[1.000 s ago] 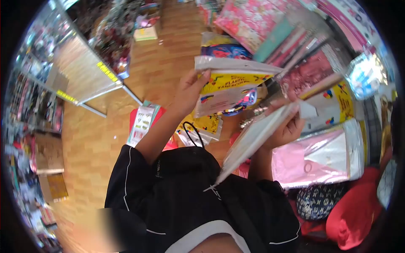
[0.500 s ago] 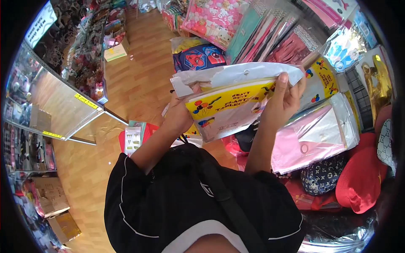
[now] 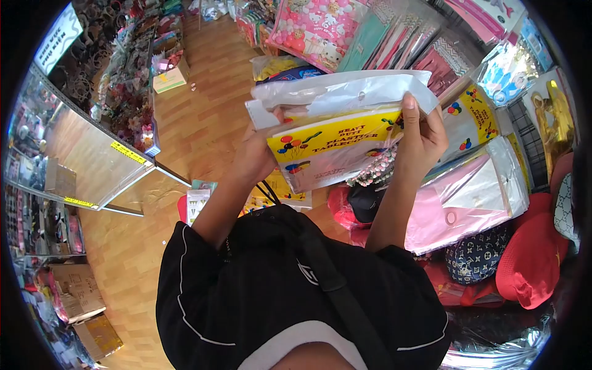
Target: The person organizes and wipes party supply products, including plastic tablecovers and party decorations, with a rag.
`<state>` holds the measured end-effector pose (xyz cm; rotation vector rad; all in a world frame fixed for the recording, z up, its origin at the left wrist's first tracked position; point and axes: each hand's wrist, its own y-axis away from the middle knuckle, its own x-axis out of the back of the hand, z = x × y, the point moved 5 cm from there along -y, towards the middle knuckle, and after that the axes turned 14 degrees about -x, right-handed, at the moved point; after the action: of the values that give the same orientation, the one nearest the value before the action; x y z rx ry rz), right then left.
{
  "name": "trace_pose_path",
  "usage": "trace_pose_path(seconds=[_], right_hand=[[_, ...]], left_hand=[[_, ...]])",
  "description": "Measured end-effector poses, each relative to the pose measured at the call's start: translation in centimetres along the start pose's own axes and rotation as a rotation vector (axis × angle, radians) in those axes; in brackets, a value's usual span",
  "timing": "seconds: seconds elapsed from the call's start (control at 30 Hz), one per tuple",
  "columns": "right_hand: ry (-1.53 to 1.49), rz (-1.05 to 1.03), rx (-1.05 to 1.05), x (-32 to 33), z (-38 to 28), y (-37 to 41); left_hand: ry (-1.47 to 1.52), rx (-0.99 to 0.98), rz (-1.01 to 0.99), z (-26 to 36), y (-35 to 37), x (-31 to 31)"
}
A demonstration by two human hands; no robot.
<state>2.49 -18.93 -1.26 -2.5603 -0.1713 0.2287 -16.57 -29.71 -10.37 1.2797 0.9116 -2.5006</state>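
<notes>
Both hands hold up a stack of flat plastic tablecover packs (image 3: 333,145) with a yellow header, balloon prints and clear wrapping. My left hand (image 3: 258,151) grips the stack's left edge, its fingertips partly hidden behind the plastic. At the right edge, my right hand (image 3: 422,132) has its thumb on the front and its fingers behind. A whitish plastic sleeve (image 3: 339,89) stands along the back of the stack, between the two hands. Below the stack, near my right forearm, is a bunch of small pink and white flowers (image 3: 377,169).
Pink packaged covers (image 3: 459,200) lie at the right, beside red caps (image 3: 533,265) and a dark patterned cap (image 3: 478,256). A mirrored panel (image 3: 92,148) stands at the left. Cardboard boxes (image 3: 77,290) sit at the lower left on the wooden floor (image 3: 129,259).
Both hands have raised the stack slightly away from the body. The flowers below it show more, and the blue bag behind is more covered.
</notes>
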Motion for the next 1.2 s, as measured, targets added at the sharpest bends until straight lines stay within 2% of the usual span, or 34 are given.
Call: trace_pose_path(seconds=[0.07, 0.17, 0.2, 0.23, 0.3, 0.33, 0.4, 0.43, 0.5, 0.53, 0.6, 0.83, 0.9, 0.93, 0.97, 1.03, 1.07, 1.17, 1.2], right_hand=[[0.015, 0.008, -0.008, 0.0, 0.0, 0.1], [0.042, 0.016, -0.039, -0.1, -0.4, 0.3], [0.053, 0.017, -0.065, -0.2, -0.5, 0.3], [0.051, 0.014, -0.067, -0.4, -0.6, 0.3], [0.043, 0.009, -0.029, -0.8, -1.1, 0.3], [0.040, 0.003, -0.032, -1.0, -1.3, 0.3], [0.012, -0.009, -0.018, -1.2, -1.8, 0.4], [0.012, -0.017, -0.019, -1.4, -1.9, 0.4], [-0.003, 0.010, 0.013, -1.4, -2.4, 0.4], [-0.004, 0.009, 0.015, -1.3, -2.5, 0.5], [-0.041, 0.001, -0.010, -1.1, -2.6, 0.5], [0.013, 0.054, 0.018, 0.7, -2.6, 0.8], [-0.039, 0.131, -0.060, 1.4, -2.7, 1.1], [-0.042, 0.140, -0.041, 1.9, -2.8, 1.1], [-0.044, 0.146, -0.021, 2.4, -2.7, 0.9], [0.025, 0.228, 0.036, 4.0, -2.9, 1.2], [0.100, 0.261, 0.019, 4.9, -3.0, 1.5], [0.183, 0.325, -0.020, 7.9, -2.7, 1.9], [0.304, 0.369, -0.039, 9.5, -2.0, 2.0]], left_hand=[[-0.372, 0.125, -0.083, 0.4, -0.3, 0.4], [-0.196, 0.024, -0.127, 2.9, -1.6, -1.6], [-0.229, 0.023, -0.214, 3.8, -2.2, -2.4], [-0.231, 0.022, -0.211, 4.7, -3.1, -3.1], [-0.934, -0.205, -0.468, 7.0, -4.9, -5.4], [-0.938, -0.206, -0.461, 7.6, -5.7, -6.4], [-1.318, -0.270, -0.601, 7.7, -6.8, -8.9], [-1.320, -0.272, -0.592, 7.3, -7.2, -9.5], [-1.470, -0.270, -0.749, 6.1, -7.7, -11.0], [-1.471, -0.273, -0.748, 6.1, -7.9, -11.5], [-1.422, -0.030, -0.739, 5.2, -8.3, -11.5], [-1.420, -0.151, -0.860, 3.6, -9.4, -12.5], [-1.572, -0.297, -0.960, 2.9, -9.6, -13.6], [-1.542, -0.398, -0.936, 2.0, -9.8, -13.4], [-1.503, -0.400, -0.971, 0.7, -10.0, -13.7], [-1.649, -0.633, -1.030, -1.1, -10.3, -14.6], [-1.593, -0.758, -1.071, -2.1, -10.3, -15.2], [-1.502, -0.772, -1.158, -6.6, -11.3, -15.8], [-1.483, -0.826, -1.195, -8.2, -11.4, -16.3]])
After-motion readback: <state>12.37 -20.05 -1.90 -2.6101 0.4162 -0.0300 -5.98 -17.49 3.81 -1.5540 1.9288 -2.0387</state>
